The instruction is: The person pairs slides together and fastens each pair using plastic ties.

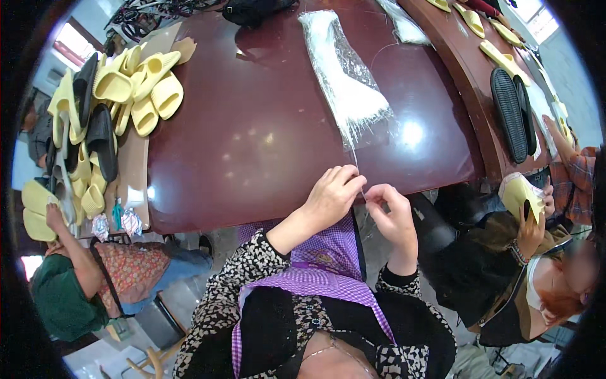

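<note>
Pinching a thin white strand [354, 155] btwn thumb & fingers, the wearer's L hand [334, 194] is over the near edge of a glossy dark red tbl [233, 151], approx. mid-view. R hand [392, 211] is just beside it, not clasped w/ it, fingers curled in toward the strand's lower end; can't tell if they're closed on it. Strand runs up to a bundle of white strands [355, 96], frayed at its near end, lying in a clear plastic bag [361, 62] on the tbl. Beyond, at the far R, is another white bundle [407, 26]; at the far edge, a black bag [255, 11]. Nearer the body: purple checked apron [322, 278] over a black top w/ patterned sleeves. On the L, a heap of yellow slippers [144, 88] w/ some black ones; a co-worker there holds a yellow pair [38, 208]. On the R, black slippers [507, 114] rest on another tbl; a seated co-worker holds a yellow slipper [519, 192].
</note>
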`<state>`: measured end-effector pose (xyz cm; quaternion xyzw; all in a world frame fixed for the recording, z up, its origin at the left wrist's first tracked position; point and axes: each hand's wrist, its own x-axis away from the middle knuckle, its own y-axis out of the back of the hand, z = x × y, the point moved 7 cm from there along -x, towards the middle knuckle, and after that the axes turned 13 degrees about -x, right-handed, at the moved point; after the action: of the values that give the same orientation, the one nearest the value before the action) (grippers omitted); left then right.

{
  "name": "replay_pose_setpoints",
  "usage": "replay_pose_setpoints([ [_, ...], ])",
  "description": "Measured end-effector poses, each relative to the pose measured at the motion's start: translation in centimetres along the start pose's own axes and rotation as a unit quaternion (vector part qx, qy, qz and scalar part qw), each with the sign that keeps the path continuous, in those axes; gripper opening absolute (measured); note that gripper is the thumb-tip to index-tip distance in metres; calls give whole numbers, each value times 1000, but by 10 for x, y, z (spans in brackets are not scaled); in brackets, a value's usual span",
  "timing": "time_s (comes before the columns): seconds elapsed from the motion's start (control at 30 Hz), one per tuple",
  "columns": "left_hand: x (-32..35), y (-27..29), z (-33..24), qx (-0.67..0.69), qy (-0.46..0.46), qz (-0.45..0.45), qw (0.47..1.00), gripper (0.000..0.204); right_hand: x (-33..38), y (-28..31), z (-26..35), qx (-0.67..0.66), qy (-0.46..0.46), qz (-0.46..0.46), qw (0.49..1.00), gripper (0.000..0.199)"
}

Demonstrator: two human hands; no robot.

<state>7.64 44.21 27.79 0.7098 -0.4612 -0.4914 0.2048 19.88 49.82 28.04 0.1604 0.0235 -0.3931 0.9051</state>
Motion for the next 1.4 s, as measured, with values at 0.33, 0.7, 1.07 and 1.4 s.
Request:
replay_pose_setpoints([
  [0.33, 15, 26, 33, 58, 75, -110, 989, 14, -90, -2, 11, -70, 54, 97, 991, 26],
  [0.7, 78, 35, 34, 366, 246, -21, 898, 9, -176, -72, -32, 413, 134, 111, 894, 44],
  [1.07, 141, 107, 52, 549, 341, -30, 763, 9, -200, -65, -37, 412, 44, 80, 907, 43],
  [1.4, 178, 170, 74, 579, 319, -235, 712, 10, -196, -64, -29, 384, 79, 54, 918, 37],
])
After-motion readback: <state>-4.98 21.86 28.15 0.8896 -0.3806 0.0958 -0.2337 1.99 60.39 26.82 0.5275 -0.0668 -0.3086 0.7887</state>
